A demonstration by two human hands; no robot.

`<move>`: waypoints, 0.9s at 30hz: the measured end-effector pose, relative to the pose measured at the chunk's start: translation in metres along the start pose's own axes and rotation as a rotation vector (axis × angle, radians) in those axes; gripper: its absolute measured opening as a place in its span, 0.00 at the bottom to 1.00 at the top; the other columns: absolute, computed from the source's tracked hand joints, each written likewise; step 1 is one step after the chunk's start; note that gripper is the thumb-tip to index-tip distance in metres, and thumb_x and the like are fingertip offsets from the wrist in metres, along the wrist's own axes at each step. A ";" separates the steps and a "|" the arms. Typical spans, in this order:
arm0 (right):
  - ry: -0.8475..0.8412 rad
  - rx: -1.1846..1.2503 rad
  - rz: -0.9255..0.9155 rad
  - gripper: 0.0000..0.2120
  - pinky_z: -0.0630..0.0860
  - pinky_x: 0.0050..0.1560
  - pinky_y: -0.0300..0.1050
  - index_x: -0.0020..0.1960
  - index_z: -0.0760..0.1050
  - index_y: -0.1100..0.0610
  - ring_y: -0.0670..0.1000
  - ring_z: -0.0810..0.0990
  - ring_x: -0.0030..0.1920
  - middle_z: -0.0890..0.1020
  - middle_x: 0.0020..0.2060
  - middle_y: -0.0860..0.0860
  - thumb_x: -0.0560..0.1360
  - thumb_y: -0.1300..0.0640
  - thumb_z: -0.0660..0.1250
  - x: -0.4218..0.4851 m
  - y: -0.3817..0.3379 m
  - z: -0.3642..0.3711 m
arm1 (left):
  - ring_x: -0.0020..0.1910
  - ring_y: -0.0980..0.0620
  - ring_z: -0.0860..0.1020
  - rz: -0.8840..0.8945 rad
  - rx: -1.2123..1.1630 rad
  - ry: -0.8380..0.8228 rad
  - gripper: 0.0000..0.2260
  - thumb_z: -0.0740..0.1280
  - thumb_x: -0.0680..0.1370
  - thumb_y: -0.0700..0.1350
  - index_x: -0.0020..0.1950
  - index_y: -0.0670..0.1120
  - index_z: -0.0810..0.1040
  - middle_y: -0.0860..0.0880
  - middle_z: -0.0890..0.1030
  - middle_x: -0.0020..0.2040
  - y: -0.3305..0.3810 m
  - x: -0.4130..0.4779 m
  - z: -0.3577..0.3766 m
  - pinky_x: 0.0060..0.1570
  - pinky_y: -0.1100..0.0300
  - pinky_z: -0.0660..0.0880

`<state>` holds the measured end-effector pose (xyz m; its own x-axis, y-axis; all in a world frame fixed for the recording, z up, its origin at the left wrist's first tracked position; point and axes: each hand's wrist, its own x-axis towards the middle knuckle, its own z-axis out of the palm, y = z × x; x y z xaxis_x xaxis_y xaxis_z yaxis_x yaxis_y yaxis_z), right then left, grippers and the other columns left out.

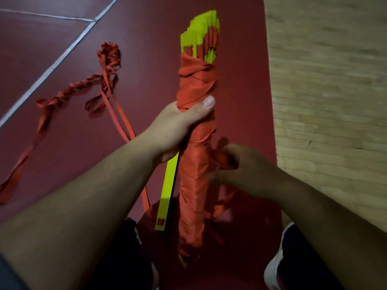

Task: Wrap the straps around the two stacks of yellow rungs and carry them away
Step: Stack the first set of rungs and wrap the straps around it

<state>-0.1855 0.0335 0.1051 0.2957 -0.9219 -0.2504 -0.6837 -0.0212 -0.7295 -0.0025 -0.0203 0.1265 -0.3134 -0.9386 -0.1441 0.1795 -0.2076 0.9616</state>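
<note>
Left hand (178, 126) grips the stack (198, 26); right hand (240, 170) pinches the strap (219, 158).
I should pull it tight and tuck it.

A sports hall: red court floor (62, 143) with white lines (52, 65), wooden boards (335, 80) beyond the right hand (240, 170).

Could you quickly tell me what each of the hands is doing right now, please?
Left hand: grips the wrapped rung bundle.
Right hand: blurred, seems to pinch a strap end.
</note>
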 end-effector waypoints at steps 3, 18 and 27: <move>-0.141 0.018 -0.017 0.25 0.79 0.44 0.56 0.45 0.78 0.53 0.53 0.81 0.38 0.83 0.38 0.54 0.62 0.34 0.76 -0.001 0.001 -0.001 | 0.42 0.47 0.81 -0.018 0.145 0.064 0.14 0.77 0.71 0.55 0.47 0.45 0.82 0.46 0.83 0.40 -0.003 0.003 -0.004 0.48 0.49 0.80; 0.248 0.000 -0.145 0.18 0.64 0.38 0.47 0.41 0.73 0.56 0.47 0.71 0.37 0.75 0.36 0.48 0.68 0.42 0.73 -0.003 0.007 0.036 | 0.41 0.45 0.84 -0.187 -0.374 0.391 0.13 0.73 0.75 0.47 0.56 0.41 0.82 0.43 0.84 0.44 -0.004 0.022 0.008 0.45 0.49 0.81; 0.307 0.192 0.059 0.12 0.77 0.40 0.45 0.42 0.78 0.52 0.47 0.81 0.37 0.83 0.37 0.49 0.65 0.50 0.79 0.002 0.005 0.027 | 0.43 0.52 0.79 -0.132 -0.146 0.089 0.07 0.71 0.76 0.46 0.53 0.49 0.78 0.50 0.82 0.43 -0.001 0.012 0.000 0.49 0.56 0.75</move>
<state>-0.1705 0.0422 0.0839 0.0259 -0.9932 -0.1139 -0.5476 0.0812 -0.8328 -0.0062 -0.0317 0.1237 -0.2604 -0.9199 -0.2932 0.2773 -0.3622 0.8899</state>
